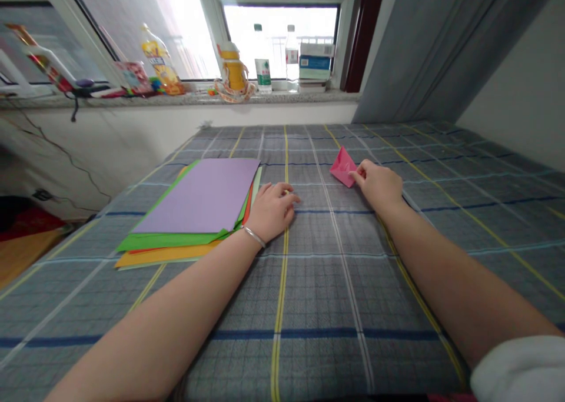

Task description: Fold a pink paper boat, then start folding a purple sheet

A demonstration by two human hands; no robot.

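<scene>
Head view. Landmark: the paper stack (pixel 194 202), lying flat on a plaid cloth (pixel 318 296). Its top sheet is purple; green, orange and pale green edges project unevenly from below it, and a green corner is creased at the near right.

Left hand (pixel 274 209): immediately right of the paper stack, palm down and low over the cloth, fingers spread slightly and loosely bent, holding nothing. A silver bangle (pixel 255 237) is on the wrist; the forearm passes the stack's near right corner.

Right hand (pixel 378 184): well to the right of the stack, thumb and forefinger closed in a pinch, other fingers curled in. It grips the right corner of the pink folded paper (pixel 342 168), which is likewise right of the stack, with one point directed away from the person.

Beyond the stack, a window sill (pixel 185 100) carries a yellow-labelled bottle (pixel 161 60), a yellow cup (pixel 233 72), two clear bottles and stacked boxes (pixel 315 63).
</scene>
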